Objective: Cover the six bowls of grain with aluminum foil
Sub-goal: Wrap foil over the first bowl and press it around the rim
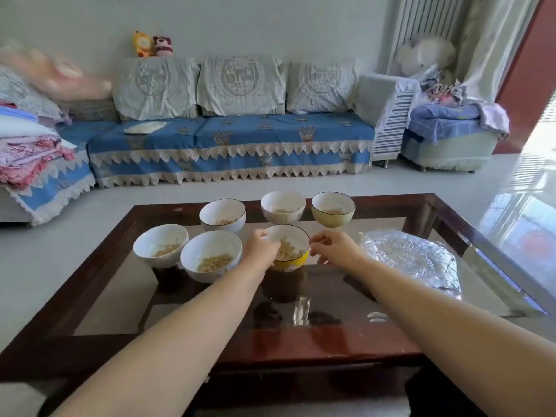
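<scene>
Six bowls of grain sat uncovered on the table (421,338); none was done. My left hand (261,247) and right hand (334,246) pinched the yellow bowl (290,260) by its rim, fingers curled. Foil (412,257) lay crumpled just right, untouched.

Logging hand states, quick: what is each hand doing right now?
Left hand: fingers curled on the rim of the yellow bowl.
Right hand: fingers curled at the opposite rim; contact cannot be told.
</scene>
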{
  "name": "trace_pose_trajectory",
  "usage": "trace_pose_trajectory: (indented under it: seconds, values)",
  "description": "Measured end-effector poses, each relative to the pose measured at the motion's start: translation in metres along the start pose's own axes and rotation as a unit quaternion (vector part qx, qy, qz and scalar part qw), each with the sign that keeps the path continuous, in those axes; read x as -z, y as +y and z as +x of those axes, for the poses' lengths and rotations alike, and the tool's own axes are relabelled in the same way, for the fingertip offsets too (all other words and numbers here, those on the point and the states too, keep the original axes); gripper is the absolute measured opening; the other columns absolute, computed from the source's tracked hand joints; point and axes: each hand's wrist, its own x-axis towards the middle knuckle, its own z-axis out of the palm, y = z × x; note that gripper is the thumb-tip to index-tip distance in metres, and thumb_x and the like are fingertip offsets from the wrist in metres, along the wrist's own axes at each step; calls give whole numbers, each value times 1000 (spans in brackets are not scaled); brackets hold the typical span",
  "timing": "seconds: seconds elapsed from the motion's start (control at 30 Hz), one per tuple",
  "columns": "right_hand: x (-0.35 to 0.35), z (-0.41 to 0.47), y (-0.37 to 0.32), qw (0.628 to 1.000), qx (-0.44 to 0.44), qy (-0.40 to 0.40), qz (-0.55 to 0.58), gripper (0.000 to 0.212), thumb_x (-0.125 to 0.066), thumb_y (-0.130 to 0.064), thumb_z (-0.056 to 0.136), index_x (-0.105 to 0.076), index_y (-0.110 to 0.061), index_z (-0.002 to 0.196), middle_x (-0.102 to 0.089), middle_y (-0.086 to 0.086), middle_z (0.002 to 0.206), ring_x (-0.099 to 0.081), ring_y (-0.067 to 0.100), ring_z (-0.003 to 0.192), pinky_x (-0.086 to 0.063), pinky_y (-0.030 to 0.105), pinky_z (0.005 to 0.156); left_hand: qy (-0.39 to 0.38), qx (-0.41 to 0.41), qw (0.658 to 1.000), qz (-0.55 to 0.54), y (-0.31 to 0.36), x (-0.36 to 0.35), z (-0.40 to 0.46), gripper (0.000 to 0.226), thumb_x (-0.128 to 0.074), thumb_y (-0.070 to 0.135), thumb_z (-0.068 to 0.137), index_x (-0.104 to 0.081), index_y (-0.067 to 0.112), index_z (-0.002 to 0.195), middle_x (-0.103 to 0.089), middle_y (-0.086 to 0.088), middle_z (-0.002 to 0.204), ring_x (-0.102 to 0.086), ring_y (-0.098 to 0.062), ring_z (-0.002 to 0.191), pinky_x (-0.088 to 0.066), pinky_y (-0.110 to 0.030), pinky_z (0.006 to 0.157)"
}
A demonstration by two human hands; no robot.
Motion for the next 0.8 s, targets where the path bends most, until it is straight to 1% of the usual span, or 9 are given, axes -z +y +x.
trace_pose_trajectory:
  seconds: [0.07,0.13,0.2,0.27,0.37,0.43,0.6,0.73,0.8]
  values:
    - [4,-12,6,999,-6,28,-14,8,-59,-12,93,-63,-13,100,-67,-1,80,-59,16,61,-53,31,67,19,92,995,-45,-8,-5,-8,37,-55,27,95,-48,13,129,-59,-4,94,-63,-17,80,-51,-26,51]
    - [9,-21,20,997,-8,66,-36,12,-58,-12,91,-62,-24,90,-67,-4,79,-62,19,68,-55,40,75,-1,148,987,-56,-15,-8,-14,35,-48,37,101,-49,9,122,-56,-2,90,-60,-14,71,-47,-24,46]
    - [16,-26,37,990,-3,99,-101,16,-57,-16,90,-59,-31,85,-68,-6,86,-65,21,83,-54,40,80,-16,169,982,-81,-18,-12,-17,38,-43,44,103,-46,12,122,-54,-2,92,-62,-18,76,-52,-27,51]
    - [26,-29,51,975,12,135,-174,12,-55,-19,92,-61,-30,95,-65,-5,100,-60,21,99,-50,35,83,-19,162,978,-128,-17,-16,-12,44,-45,43,103,-41,13,133,-58,-7,105,-65,-26,89,-57,-34,59]
    - [40,-24,71,942,14,157,-295,24,-52,-21,94,-59,-23,118,-52,0,128,-43,24,124,-39,36,96,-32,163,969,-183,-21,-24,-2,52,-48,28,102,-26,16,148,-51,-14,133,-61,-37,109,-57,-43,67]
    - [45,-21,84,920,-4,156,-359,34,-52,-23,94,-53,-21,128,-44,3,140,-34,26,132,-32,39,108,-35,161,964,-210,-25,-28,5,55,-47,17,100,-22,19,149,-43,-15,142,-58,-43,114,-56,-44,71]
    - [48,-25,129,876,-43,128,-463,53,-44,-32,98,-28,-24,148,-13,10,161,-4,32,150,-6,45,121,-76,162,948,-263,-29,-24,16,54,-46,6,100,-24,19,148,-40,-17,136,-58,-49,114,-55,-49,85]
    - [48,-20,135,884,-91,123,-441,68,-41,-41,98,-13,-18,155,-5,15,163,-1,31,151,-3,43,122,-121,159,949,-243,-33,-17,10,43,-46,2,97,-37,14,137,-45,-19,132,-63,-45,101,-57,-46,74]
    - [48,-19,134,884,-100,121,-440,70,-40,-41,97,-10,-15,156,-13,15,162,-8,30,151,-6,44,123,-144,156,951,-225,-36,-14,3,40,-45,1,96,-41,15,133,-51,-20,125,-66,-42,94,-57,-45,71]
